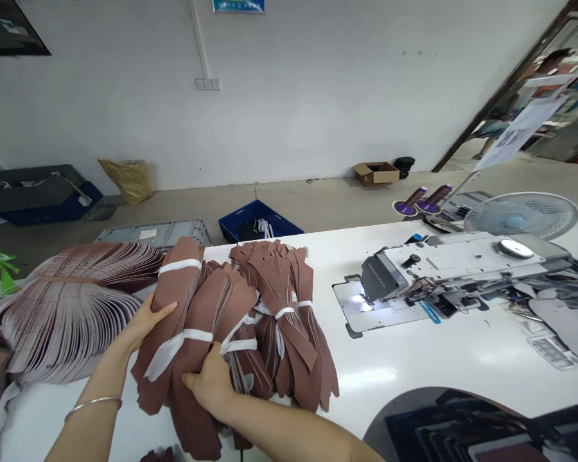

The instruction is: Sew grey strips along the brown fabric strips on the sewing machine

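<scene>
My left hand (pixel 144 321) grips the left edge of a brown bundle of cut pieces (pixel 161 353), its thumb over the top face. White strips tie that bundle near its top and lower down. Just in front of it, my right hand (pixel 210 383) is closed round the lower part of a second brown bundle (pixel 196 410), also tied with a white strip; some fingers are hidden behind it. More tied brown bundles (pixel 289 321) lie piled to the right, against the held ones. A metal bangle sits on my left wrist.
A large fanned stack of pieces (pixel 62 314), bound with a band, lies at the left. On the white table (pixel 385 378) stands a sewing machine (pixel 462 263) to the right, with thread cones (pixel 431 199) and a fan (pixel 520 215) behind. A blue crate (pixel 284 224) is beyond the table.
</scene>
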Demonstrator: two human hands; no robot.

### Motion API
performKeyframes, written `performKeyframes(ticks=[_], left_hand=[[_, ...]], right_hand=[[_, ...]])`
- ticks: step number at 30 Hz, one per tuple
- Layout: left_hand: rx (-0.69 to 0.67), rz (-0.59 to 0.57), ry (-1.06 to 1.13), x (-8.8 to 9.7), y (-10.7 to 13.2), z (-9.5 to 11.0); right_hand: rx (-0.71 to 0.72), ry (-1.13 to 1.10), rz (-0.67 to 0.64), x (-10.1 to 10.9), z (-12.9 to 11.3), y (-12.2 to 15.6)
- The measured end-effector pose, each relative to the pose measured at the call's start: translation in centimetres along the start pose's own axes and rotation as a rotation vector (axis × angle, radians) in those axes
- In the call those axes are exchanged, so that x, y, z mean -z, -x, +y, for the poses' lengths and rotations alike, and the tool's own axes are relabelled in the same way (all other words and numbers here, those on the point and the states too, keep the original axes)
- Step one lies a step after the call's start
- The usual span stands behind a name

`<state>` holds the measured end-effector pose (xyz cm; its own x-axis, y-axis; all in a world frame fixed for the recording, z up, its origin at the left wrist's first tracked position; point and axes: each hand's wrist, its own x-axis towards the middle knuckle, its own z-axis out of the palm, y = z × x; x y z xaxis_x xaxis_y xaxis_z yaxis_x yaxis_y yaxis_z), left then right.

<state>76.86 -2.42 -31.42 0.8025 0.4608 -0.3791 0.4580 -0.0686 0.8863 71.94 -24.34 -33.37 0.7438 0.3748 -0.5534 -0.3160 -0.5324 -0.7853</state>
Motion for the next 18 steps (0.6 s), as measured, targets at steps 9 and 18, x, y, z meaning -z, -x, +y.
performKeyframes(ticks=[9,18], left_hand=[[0.000,-0.012,-0.026,0.4,-0.8,-0.9],[0.033,0.013,-0.010,0.4,0.2,0.1]], right_hand=[[0.098,-0.136,0.057,6.7,-0.2,-8.3],[0.102,0.023,0.079,8.5,-0.4,-7.5]])
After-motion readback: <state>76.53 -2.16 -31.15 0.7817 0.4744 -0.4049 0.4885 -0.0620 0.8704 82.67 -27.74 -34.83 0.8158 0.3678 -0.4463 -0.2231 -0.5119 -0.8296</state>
